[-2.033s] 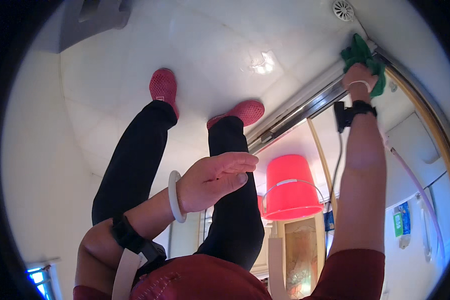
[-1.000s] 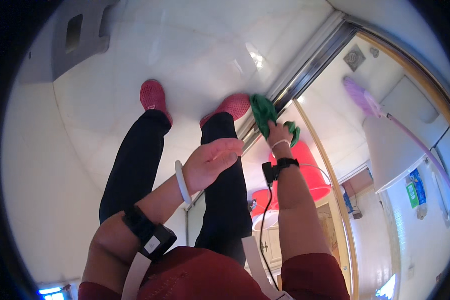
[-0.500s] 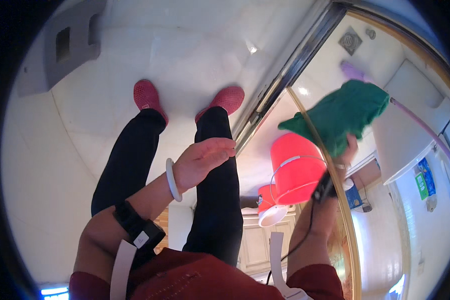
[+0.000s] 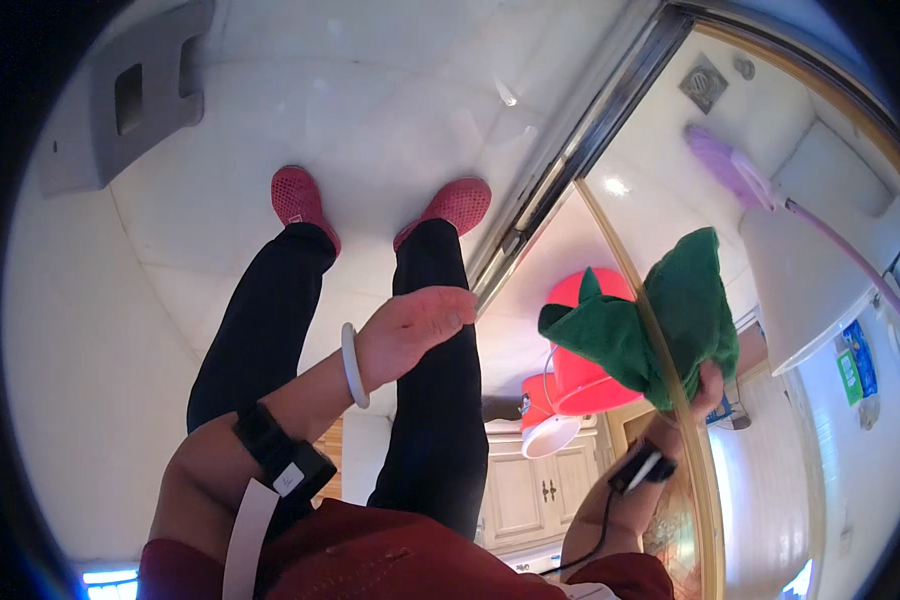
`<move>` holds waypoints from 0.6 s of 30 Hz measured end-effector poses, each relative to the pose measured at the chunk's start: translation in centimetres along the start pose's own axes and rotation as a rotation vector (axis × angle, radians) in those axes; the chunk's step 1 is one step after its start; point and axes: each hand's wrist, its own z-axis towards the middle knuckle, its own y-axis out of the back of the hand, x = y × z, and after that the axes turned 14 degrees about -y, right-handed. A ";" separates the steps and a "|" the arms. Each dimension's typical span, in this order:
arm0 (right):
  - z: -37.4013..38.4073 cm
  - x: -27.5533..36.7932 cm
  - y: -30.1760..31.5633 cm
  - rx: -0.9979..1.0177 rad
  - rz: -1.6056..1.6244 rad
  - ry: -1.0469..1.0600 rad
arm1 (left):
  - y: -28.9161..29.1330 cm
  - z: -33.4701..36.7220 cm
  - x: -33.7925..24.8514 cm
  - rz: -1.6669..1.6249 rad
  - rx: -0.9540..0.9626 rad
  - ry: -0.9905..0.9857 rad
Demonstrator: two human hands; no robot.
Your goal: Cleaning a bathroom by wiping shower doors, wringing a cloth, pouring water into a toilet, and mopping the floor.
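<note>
Cloth (image 4: pixel 690 300), right of centre, looks soft and light, best held by its lower edge, where the right hand (image 4: pixel 708 390) grips, left hand (image 4: pixel 415 330) empty.

A pale, glossy floor (image 4: pixel 390 110) with faint tile lines fills 12 o'clock, catching a small white glint. A plain off-white wall (image 4: pixel 85 340) curves along 9 o'clock. At 10 o'clock is a grey fixture (image 4: pixel 155 115) with a rectangular cut-out. A dark metal track (image 4: pixel 600 130) slants across 1 o'clock; beyond it, near 2 o'clock, is a square drain (image 4: pixel 703 82). A white, rounded fixture (image 4: pixel 800 265) stands at 3 o'clock. A cream cabinet (image 4: pixel 515 495) with paired dark handles sits at 5 o'clock. Bright bluish light shows from a window (image 4: pixel 110 585) at 8 o'clock.
</note>
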 end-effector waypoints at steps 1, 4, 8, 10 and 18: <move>1.8 -1.2 1.1 0.001 0.122 -0.015 | -0.2 0.2 0.0 -0.005 0.006 0.000; 10.2 -4.7 1.6 -0.282 -0.028 -0.157 | -0.7 0.5 -0.1 0.013 0.052 -0.028; 13.8 -6.7 3.2 0.161 0.017 -0.131 | -1.0 1.3 0.4 0.081 0.085 -0.076; 10.1 -5.0 1.2 -0.144 0.126 -0.125 | 0.2 1.3 1.8 0.120 0.048 -0.057; -13.9 14.1 -2.4 -0.086 0.277 0.265 | 3.5 -3.7 2.3 0.728 -0.014 -0.013</move>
